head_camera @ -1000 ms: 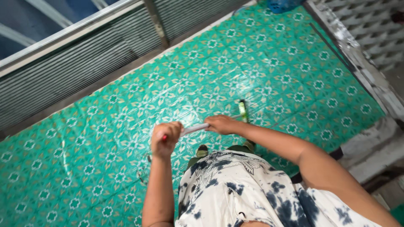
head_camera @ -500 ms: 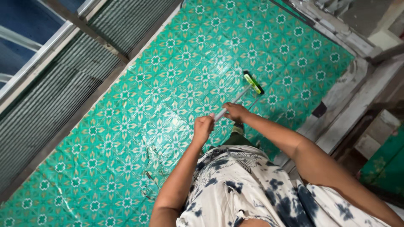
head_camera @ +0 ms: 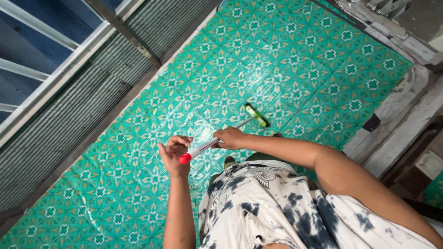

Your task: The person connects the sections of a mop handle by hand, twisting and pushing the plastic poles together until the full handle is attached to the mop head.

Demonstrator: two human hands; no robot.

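A green patterned floor (head_camera: 138,184) fills most of the view, edged on the left by a corrugated metal wall (head_camera: 60,129) and on the right by a worn concrete step (head_camera: 406,106). Across it slants a long-handled mop (head_camera: 230,129) (pale shaft, red end cap), its green head resting on the floor ahead of the person's feet. The right hand (head_camera: 230,137) is closed in a grip round the shaft's middle, the left hand (head_camera: 175,154) curled round its red-capped top.
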